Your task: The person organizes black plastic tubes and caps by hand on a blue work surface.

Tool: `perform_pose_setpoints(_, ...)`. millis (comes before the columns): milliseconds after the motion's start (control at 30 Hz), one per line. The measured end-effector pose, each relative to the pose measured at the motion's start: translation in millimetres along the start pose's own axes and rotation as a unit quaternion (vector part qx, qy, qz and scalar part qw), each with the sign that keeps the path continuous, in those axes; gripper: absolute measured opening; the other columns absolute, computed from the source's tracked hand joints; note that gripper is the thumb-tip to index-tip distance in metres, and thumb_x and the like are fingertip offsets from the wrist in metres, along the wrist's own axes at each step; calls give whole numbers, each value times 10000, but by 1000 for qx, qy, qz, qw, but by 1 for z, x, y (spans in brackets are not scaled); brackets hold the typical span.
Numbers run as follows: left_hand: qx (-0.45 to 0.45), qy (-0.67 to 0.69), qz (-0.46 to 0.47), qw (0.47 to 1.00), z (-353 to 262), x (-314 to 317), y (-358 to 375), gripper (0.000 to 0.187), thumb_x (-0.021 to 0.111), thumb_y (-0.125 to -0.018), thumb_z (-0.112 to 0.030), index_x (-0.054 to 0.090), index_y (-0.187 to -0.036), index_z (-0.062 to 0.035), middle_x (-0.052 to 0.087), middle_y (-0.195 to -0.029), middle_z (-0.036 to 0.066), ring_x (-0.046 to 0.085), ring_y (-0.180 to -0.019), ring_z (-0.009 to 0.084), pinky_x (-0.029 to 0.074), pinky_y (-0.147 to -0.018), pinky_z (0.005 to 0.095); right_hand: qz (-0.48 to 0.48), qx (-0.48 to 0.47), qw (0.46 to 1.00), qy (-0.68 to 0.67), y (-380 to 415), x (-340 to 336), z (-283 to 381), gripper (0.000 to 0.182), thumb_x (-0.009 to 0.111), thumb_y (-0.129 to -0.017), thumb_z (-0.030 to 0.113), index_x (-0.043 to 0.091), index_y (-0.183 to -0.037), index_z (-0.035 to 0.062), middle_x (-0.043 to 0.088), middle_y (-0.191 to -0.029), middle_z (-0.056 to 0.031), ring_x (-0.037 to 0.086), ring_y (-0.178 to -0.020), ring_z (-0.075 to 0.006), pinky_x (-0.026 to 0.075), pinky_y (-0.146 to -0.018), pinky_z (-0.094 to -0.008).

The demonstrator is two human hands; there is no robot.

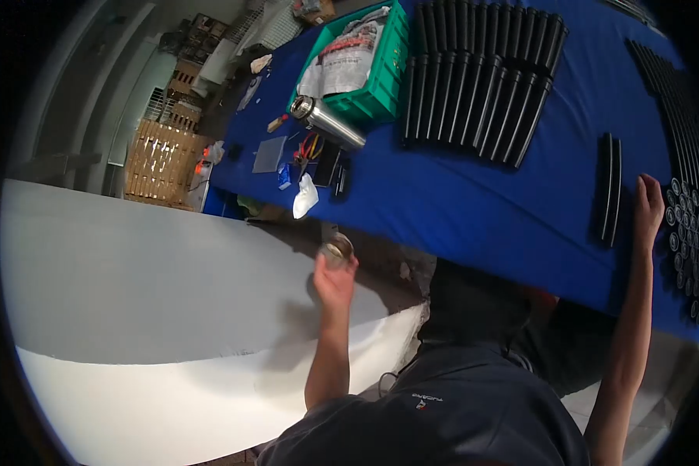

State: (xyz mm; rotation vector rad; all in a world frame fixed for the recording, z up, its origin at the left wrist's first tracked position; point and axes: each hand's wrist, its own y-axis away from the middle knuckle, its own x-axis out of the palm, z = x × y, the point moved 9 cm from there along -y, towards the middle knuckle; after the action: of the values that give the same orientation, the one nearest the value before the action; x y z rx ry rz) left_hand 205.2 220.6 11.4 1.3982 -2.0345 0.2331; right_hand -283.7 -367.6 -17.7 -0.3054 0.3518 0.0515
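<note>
A big white board (132, 279) fills the left of the workshop, beside a long table under a blue cloth (458, 194). The left hand (335, 281) is closed around a small round jar (338, 250), held up between board and table. Further right, the right hand (648, 208) lies flat and empty on the cloth, just beside two curved black strips (610, 189).

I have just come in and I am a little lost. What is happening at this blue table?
A person in a dark shirt leans over a table with a blue cloth. The left hand holds a small round jar above a white sheet. The right hand rests flat on the cloth, beside two curved black strips. Rows of black tubes, a green crate and a steel flask lie further away.
</note>
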Motion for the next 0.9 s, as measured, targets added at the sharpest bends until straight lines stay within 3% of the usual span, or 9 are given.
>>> perform_pose_setpoints(67, 49, 12, 102, 993, -38, 74, -29, 379, 561, -985, -280, 562, -1277, -38, 597, -1310, 145, 569, -1215, 328, 474, -1046, 507, 5, 16, 1000, -7, 0, 0, -3, 316, 602, -1004, 249, 648, -1181, -9, 673, -981, -60, 605, -906, -119, 482, -837, -276)
perform_pose_setpoints(133, 143, -44, 128, 980, -87, 120, -74, 393, 566, -993, -273, 555, -1292, -19, 606, -1310, 157, 573, -1223, 345, 466, -1056, 526, 10, 7, 1000, -7, -3, 0, -7, 297, 602, -1006, 238, 650, -1166, -7, 650, -947, -31, 561, -824, -85, 463, -757, -248)
perform_pose_setpoints(200, 207, -122, 129, 962, -132, 167, -115, 406, 651, -936, -135, 533, -1313, -38, 605, -1278, 143, 617, -1144, 281, 529, -969, 451, 25, 47, 998, -27, 0, 1, -9, 282, 602, -1006, 228, 651, -1155, -7, 629, -917, -9, 524, -773, -64, 443, -706, -232)
perform_pose_setpoints(267, 276, -322, 56, 904, -164, 196, -158, 590, 734, -888, -132, 482, -1419, -73, 588, -1301, 85, 604, -1135, 210, 500, -907, 374, 6, 22, 999, -43, 2, 1, 8, 258, 594, -1010, 209, 649, -1137, -8, 595, -875, 17, 470, -723, -44, 405, -652, -214)
perform_pose_setpoints(333, 269, -455, 55, 847, -179, 226, -200, 721, 802, -813, -168, 464, -1441, -62, 596, -1294, 97, 611, -1104, 204, 503, -872, 364, 10, 17, 999, -44, 3, 0, 5, 254, 590, -1011, 205, 648, -1134, -9, 591, -867, 18, 474, -724, -44, 408, -653, -214)
perform_pose_setpoints(400, 244, -551, 41, 797, -183, 252, -220, 735, 816, -788, -181, 472, -1422, -37, 601, -1285, 118, 623, -1088, 219, 517, -850, 379, 10, 8, 999, -51, 5, 1, 10, 249, 593, -1008, 200, 646, -1128, -12, 577, -850, 19, 465, -704, -44, 402, -634, -215)
perform_pose_setpoints(633, 138, -625, 46, 767, -163, 251, -265, 766, 848, -743, -282, 497, -1377, -33, 594, -1294, 156, 628, -1101, 264, 523, -869, 425, 14, 28, 997, -72, 5, 2, 5, 231, 600, -1005, 191, 651, -1130, 4, 567, -834, 26, 446, -678, -37, 384, -597, -215)
perform_pose_setpoints(900, 125, -658, 34, 742, -148, 257, -245, 703, 809, -795, -265, 479, -1387, -78, 574, -1313, 106, 584, -1166, 247, 492, -911, 448, 8, 32, 998, -59, 4, 1, 7, 235, 605, -1005, 207, 653, -1128, 13, 572, -833, 35, 453, -677, -37, 379, -592, -212)
